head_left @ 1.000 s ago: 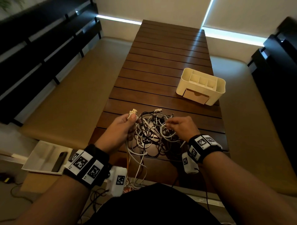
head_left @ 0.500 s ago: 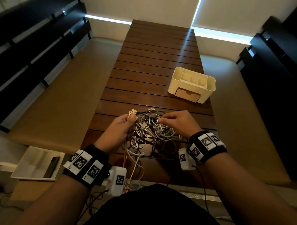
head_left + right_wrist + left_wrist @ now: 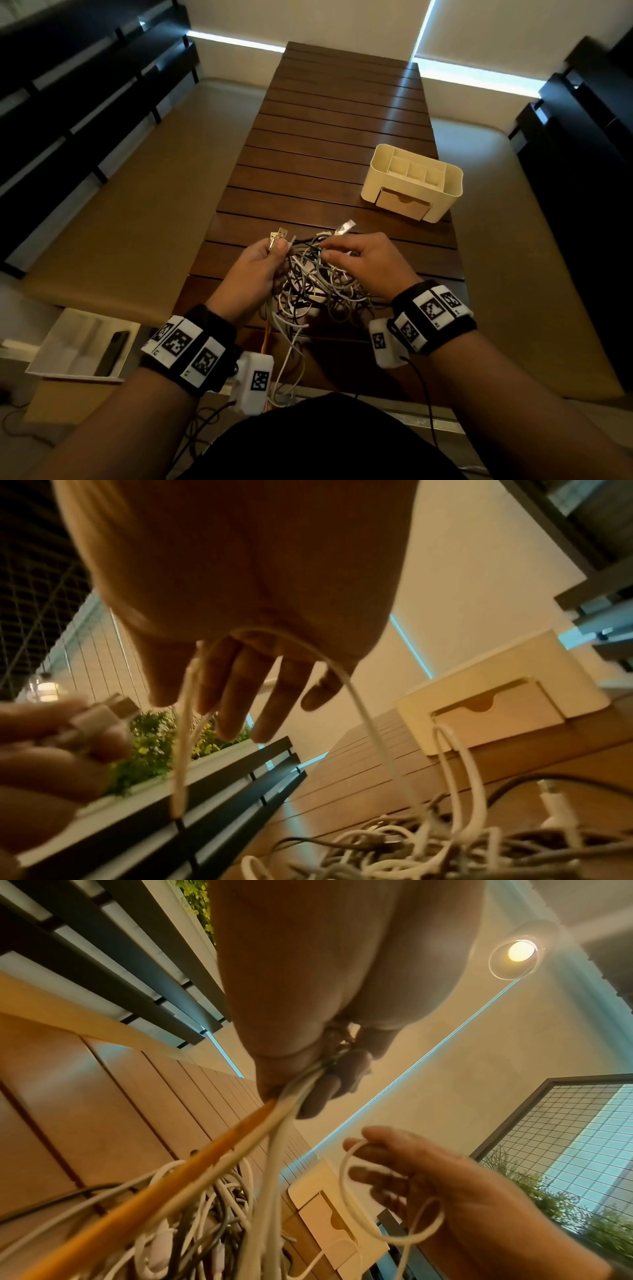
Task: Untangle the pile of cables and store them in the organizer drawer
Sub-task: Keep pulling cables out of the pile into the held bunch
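A tangled pile of white, grey and black cables (image 3: 318, 287) lies at the near end of the slatted wooden table (image 3: 335, 137). My left hand (image 3: 272, 251) grips a bunch of cable ends, with USB plugs (image 3: 279, 234) sticking up above the thumb; in the left wrist view the strands (image 3: 274, 1123) run down from the left hand (image 3: 329, 1064) into the pile. My right hand (image 3: 339, 248) is just right of it and pinches a loop of white cable (image 3: 359, 710) lifted off the pile. The cream organizer (image 3: 448, 181) stands at the table's right edge, its drawer (image 3: 402, 204) closed.
Some cables hang over the table's near edge toward my lap (image 3: 284, 370). Tan cushioned benches (image 3: 120, 222) flank the table on both sides. A white tray (image 3: 51, 356) holding a dark phone (image 3: 111, 353) sits low at the left.
My right hand has risen from the middle of the pile to its top, closer to my left hand, drawing up a white loop. My left hand still holds the plug ends.
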{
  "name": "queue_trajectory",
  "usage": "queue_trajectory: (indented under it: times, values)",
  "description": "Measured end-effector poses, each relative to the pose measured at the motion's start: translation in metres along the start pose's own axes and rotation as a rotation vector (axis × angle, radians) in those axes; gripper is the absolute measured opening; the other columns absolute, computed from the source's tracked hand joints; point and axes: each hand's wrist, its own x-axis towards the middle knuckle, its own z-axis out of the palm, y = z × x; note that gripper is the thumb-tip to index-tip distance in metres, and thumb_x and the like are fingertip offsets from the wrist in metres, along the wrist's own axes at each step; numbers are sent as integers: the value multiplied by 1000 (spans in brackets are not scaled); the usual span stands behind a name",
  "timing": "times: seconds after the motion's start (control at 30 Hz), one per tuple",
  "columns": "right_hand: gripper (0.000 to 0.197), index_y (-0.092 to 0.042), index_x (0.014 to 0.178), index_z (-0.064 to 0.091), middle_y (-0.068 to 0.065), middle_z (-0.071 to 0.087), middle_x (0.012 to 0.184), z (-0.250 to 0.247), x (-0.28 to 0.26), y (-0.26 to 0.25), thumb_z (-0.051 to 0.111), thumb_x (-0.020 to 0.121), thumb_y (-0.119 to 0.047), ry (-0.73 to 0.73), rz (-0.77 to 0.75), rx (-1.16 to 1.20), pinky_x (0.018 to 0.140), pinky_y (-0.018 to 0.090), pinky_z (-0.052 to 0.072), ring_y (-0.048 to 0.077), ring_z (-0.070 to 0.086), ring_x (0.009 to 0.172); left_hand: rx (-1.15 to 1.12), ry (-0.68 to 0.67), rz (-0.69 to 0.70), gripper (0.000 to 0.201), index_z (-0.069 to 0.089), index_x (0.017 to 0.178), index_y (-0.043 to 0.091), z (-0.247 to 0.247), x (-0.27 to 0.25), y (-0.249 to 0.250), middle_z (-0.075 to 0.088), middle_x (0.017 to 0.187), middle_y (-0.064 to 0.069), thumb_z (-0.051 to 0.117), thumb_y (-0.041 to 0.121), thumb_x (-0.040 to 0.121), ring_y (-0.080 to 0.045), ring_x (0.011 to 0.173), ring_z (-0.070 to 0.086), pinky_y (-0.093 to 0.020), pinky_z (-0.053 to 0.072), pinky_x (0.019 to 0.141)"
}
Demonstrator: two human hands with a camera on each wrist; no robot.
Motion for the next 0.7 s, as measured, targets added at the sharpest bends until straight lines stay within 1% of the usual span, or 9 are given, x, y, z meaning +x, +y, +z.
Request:
queue_trajectory:
  times: [0.07, 0.13, 0.27, 0.37, 0.43, 0.5, 0.6, 0.63, 0.7]
  values:
    - [10, -28, 97, 78, -12, 75, 88, 6, 3, -9, 74, 88, -31, 111, -34, 60, 75, 29, 59, 3, 69, 79, 3, 31, 5, 31, 57, 104, 7, 1, 3, -1, 45, 64, 7, 39, 33, 107, -8, 55, 37, -27, 33, 56]
    - [5, -26, 91, 78, -10, 74, 81, 11, 6, -13, 76, 87, -26, 141, -65, 53, 72, 30, 60, 6, 69, 74, 10, 51, 5, 31, 58, 103, 9, 2, 5, -2, 47, 65, 8, 40, 34, 107, -8, 56, 39, -26, 35, 56]
    - [5, -20, 91, 76, -10, 71, 82, 22, 4, -20, 72, 88, -18, 39, -168, -43, 68, 16, 55, 2, 66, 75, -3, 108, 0, 29, 58, 102, 13, 4, 7, -3, 52, 70, 6, 39, 35, 107, -6, 56, 42, -26, 36, 56]
    - [5, -16, 89, 74, -7, 70, 82, 33, 0, -26, 70, 86, -15, -29, -261, -88, 68, 20, 54, 6, 64, 74, -16, 123, 12, 30, 58, 101, 12, 6, 8, -3, 54, 70, 5, 38, 34, 107, -7, 55, 42, -26, 37, 56]
    - [4, -15, 87, 72, -8, 67, 82, 39, -2, -29, 70, 84, -13, -35, -333, -100, 69, 21, 53, 5, 61, 73, -18, 104, 24, 31, 56, 96, 13, 7, 7, -3, 51, 65, 5, 38, 34, 107, -8, 55, 42, -27, 39, 55]
    - [4, -16, 87, 71, -9, 65, 80, 42, -1, -31, 70, 84, -13, -34, -364, -97, 68, 20, 50, 4, 59, 72, -34, 89, 31, 31, 55, 93, 13, 10, 4, 0, 50, 61, 5, 36, 33, 108, -7, 52, 46, -23, 43, 51]
    - [5, -16, 89, 71, -11, 64, 83, 42, 0, -31, 70, 85, -13, -49, -386, -119, 70, 11, 45, 1, 57, 74, -74, 71, 36, 30, 55, 95, 11, 13, 0, 3, 56, 61, 6, 35, 29, 108, -3, 49, 53, -18, 45, 48]
    - [5, -16, 90, 71, -9, 66, 84, 42, 1, -31, 70, 86, -13, -61, -398, -141, 71, 12, 45, 2, 57, 75, -80, 61, 37, 30, 55, 96, 10, 13, -1, 4, 58, 63, 5, 35, 29, 108, -2, 50, 55, -18, 46, 48]
    - [6, -15, 92, 71, -6, 68, 86, 42, 2, -31, 69, 86, -14, -86, -424, -192, 72, 19, 48, 7, 59, 77, -84, 42, 40, 30, 55, 97, 11, 11, -1, 4, 58, 67, 3, 35, 30, 108, -3, 53, 57, -19, 47, 50]
